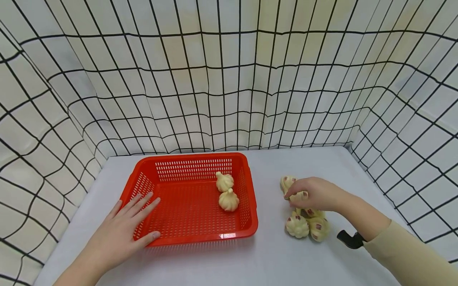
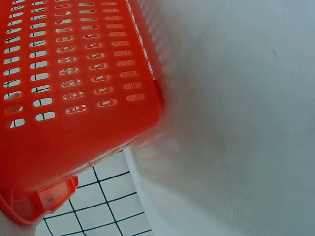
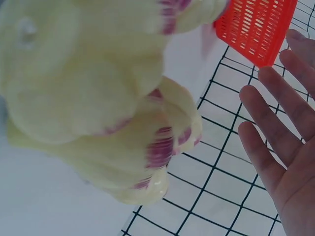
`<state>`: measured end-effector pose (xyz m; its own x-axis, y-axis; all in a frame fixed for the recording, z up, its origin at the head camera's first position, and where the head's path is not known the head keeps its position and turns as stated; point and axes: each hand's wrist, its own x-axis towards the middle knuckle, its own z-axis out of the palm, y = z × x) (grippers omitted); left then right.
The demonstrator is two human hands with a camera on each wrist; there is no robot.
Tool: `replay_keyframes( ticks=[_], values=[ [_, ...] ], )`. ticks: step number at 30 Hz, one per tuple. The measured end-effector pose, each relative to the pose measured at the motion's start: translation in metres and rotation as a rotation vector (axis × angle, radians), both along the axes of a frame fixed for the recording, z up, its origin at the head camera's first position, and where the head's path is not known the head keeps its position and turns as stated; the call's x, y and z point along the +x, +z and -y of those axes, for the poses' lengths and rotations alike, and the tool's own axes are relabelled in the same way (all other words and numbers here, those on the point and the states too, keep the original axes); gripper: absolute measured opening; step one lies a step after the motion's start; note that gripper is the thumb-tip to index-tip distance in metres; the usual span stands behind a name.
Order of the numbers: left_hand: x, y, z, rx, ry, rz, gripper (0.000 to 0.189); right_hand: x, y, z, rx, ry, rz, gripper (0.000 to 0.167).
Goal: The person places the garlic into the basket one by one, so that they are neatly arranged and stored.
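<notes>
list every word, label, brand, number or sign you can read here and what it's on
None: no readable text shows in any view.
The red basket shows only slots, the garlic bulbs on the table only purplish patches.
The black piece by the right sleeve is too small to tell.

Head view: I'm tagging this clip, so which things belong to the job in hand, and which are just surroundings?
Likely in the job:
red slotted plastic basket
two garlic bulbs inside it
purple-marked garlic bulbs outside it
left hand at the basket's edge
right hand at the outside bulbs

Likely just surroundings:
white tabletop
black grid
black object beside the right wrist
</notes>
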<state>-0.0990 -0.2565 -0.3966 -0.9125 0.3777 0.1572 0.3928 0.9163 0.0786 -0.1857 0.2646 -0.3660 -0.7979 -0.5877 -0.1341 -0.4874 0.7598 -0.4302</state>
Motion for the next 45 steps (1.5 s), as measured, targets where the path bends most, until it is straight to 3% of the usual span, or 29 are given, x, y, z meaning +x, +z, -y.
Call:
replay_keyframes(
  ticks=[8,14,25,35,45],
  values=[
    [-0.001,-0.001,0.0,0.001,0.004,0.006,0.085,0.011,-0.009,-0.016,0.004,0.068,-0.027,0.02],
    [-0.001,0.0,0.0,0.0,0.011,0.016,0.086,0.016,-0.011,-0.016,0.039,0.092,0.033,0.029],
    [-0.002,-0.001,-0.001,-0.004,0.012,0.011,0.085,0.019,-0.014,-0.008,0.117,0.043,0.199,0.042],
    [0.0,-0.001,-0.001,-0.001,0.016,0.01,0.086,0.018,-0.02,-0.004,0.16,0.027,0.174,0.04],
    [0.0,0.0,-0.001,0.002,0.016,0.01,0.086,0.011,-0.027,0.005,0.131,0.03,0.133,0.038]
  ],
)
